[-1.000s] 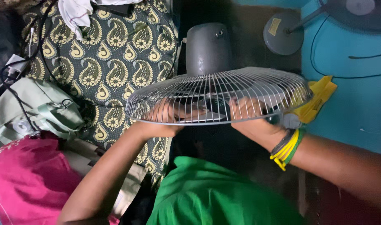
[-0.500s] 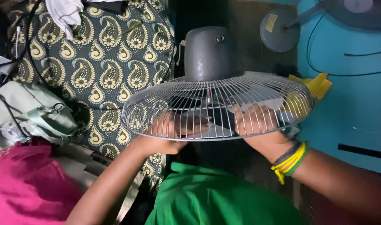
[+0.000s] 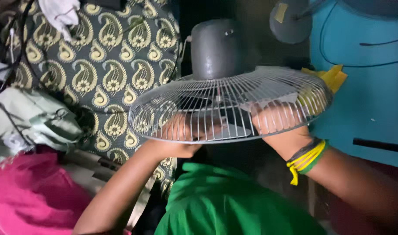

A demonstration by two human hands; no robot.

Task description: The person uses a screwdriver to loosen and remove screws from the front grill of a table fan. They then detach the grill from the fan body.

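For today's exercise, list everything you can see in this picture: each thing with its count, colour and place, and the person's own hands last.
fan guard: one, silver wire, centre, lying flat over both hands
motor housing: one, dark grey, just behind the guard
yellow cloth: one, at the guard's right edge
paisley fabric: one, dark green with yellow pattern, upper left
white cloth: one, top left, on the paisley fabric
pink cloth: one, lower left
green cloth: one, bottom centre
blue surface: one, right side
wristbands: several, yellow, green and dark, on the right wrist
left hand: under the guard, left of centre
right hand: under the guard, right of centre
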